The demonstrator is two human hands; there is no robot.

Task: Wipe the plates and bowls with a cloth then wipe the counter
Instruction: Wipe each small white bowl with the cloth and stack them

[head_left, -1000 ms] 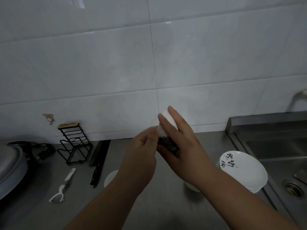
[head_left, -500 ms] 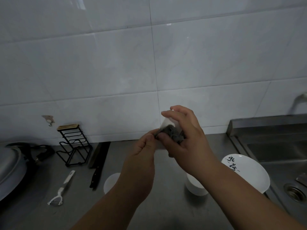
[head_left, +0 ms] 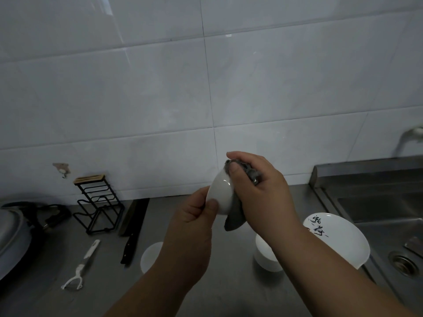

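A small white bowl (head_left: 221, 193) is held up above the steel counter (head_left: 103, 259). My left hand (head_left: 194, 216) pinches its lower rim between thumb and fingers. My right hand (head_left: 261, 191) grips a grey cloth (head_left: 233, 219) bunched against the bowl's right side, thumb pressed on the rim. A corner of the cloth hangs below the bowl. On the counter stand another white bowl (head_left: 150, 256) behind my left forearm, a third white bowl (head_left: 265, 253) under my right forearm, and white plates with black writing (head_left: 338, 239) at the right.
A steel sink (head_left: 389, 225) with a drain lies at the right edge. A black wire rack (head_left: 98, 207), a dark knife (head_left: 132, 227) and a white peeler (head_left: 80, 266) lie at the left. A pot with lid (head_left: 11, 236) sits far left. A tiled wall stands behind.
The bowl has turned so its outer side faces me, and the cloth has shifted round its right side, with a corner now hanging below. Both hands stay at about the same height.
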